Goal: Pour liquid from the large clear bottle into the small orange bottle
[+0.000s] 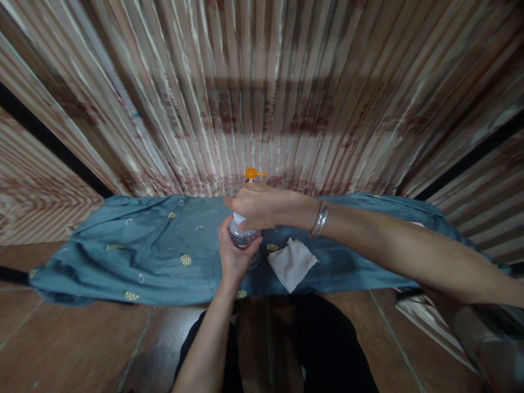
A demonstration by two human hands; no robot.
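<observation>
My left hand (232,252) grips the lower body of a clear plastic pump bottle (244,237) from below. Its orange pump nozzle (254,174) sticks up behind my right hand (258,205), which is closed over the bottle's neck and top. A silver bracelet (319,219) sits on my right wrist. The bottle is held just above a teal-blue patterned cloth (135,251) that covers a narrow board. A small folded white cloth (292,263) lies on the blue fabric, right of the bottle.
A striped beige and brown curtain (262,93) hangs close behind the board. Reddish-brown floor tiles (73,344) lie below. My dark trousers (323,349) show at the bottom centre. Striped fabric (421,316) lies at the lower right.
</observation>
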